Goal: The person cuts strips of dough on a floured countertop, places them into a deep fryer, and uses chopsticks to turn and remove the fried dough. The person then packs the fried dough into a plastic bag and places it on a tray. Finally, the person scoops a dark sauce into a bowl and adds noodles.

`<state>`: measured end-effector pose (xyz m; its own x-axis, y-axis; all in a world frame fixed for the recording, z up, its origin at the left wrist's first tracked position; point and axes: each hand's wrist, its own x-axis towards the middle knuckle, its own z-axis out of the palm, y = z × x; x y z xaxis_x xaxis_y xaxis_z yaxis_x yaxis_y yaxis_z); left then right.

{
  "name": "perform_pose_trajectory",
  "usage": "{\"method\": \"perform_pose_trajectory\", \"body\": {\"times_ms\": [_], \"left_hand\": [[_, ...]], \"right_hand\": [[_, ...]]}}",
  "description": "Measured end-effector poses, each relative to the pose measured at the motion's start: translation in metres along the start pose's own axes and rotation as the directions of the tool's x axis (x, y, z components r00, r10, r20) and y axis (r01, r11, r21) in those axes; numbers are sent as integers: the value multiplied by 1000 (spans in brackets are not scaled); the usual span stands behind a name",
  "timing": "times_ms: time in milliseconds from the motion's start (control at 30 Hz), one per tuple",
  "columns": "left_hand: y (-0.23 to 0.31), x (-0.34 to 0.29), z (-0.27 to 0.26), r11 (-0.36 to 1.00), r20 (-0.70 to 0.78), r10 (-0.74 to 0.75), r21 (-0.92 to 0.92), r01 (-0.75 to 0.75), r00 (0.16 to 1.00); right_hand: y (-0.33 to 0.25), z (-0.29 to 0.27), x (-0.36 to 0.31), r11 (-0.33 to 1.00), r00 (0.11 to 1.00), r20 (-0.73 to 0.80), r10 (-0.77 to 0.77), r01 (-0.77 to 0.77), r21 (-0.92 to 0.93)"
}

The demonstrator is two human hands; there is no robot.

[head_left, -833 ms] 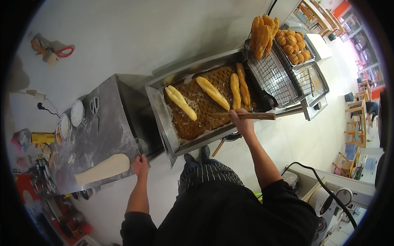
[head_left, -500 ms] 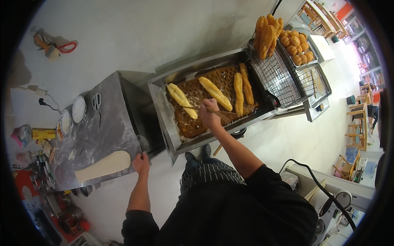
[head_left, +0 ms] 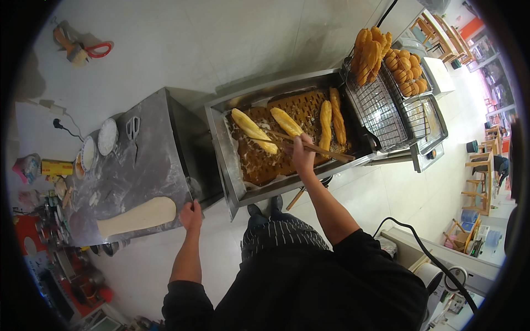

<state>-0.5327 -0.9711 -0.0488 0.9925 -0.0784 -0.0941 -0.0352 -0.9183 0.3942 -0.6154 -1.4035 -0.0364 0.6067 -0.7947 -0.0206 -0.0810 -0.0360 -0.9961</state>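
My right hand [head_left: 302, 157] is closed around a pair of long wooden chopsticks [head_left: 332, 154] above the front part of the fryer [head_left: 218, 144]. Several long fried dough sticks float in the brown oil. Two are pale: a left dough stick [head_left: 254, 131], which the chopstick tips reach toward, and a middle dough stick [head_left: 286, 122], partly hidden by my hand. On the right, two browner dough sticks [head_left: 326, 126] lie side by side. Whether the tips touch any is unclear. My left hand [head_left: 191, 215] is closed on the worktable's edge [head_left: 184, 190], beside a flat dough strip [head_left: 141, 215].
Wire racks [head_left: 378, 113] at the fryer's right hold upright fried dough sticks [head_left: 370, 54] and round fried balls [head_left: 406, 70]. Scissors [head_left: 132, 129] and a white bowl [head_left: 107, 137] sit on the floury worktable. A black cable [head_left: 419, 243] curves at lower right.
My right hand has moved right with the chopsticks and now covers the near end of the middle dough stick. My left hand stays at the worktable's edge. The view has shifted slightly.
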Motion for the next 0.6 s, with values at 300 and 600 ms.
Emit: {"method": "perform_pose_trajectory", "body": {"times_ms": [300, 600], "left_hand": [[-2, 0, 0, 997, -37, 73, 14, -72, 997], [-5, 2, 2, 996, -35, 85, 9, -85, 996]], "right_hand": [[-11, -2, 12, 915, 926, -138, 351, -308, 261], [0, 15, -9, 910, 980, 71, -187, 200, -364]]}}
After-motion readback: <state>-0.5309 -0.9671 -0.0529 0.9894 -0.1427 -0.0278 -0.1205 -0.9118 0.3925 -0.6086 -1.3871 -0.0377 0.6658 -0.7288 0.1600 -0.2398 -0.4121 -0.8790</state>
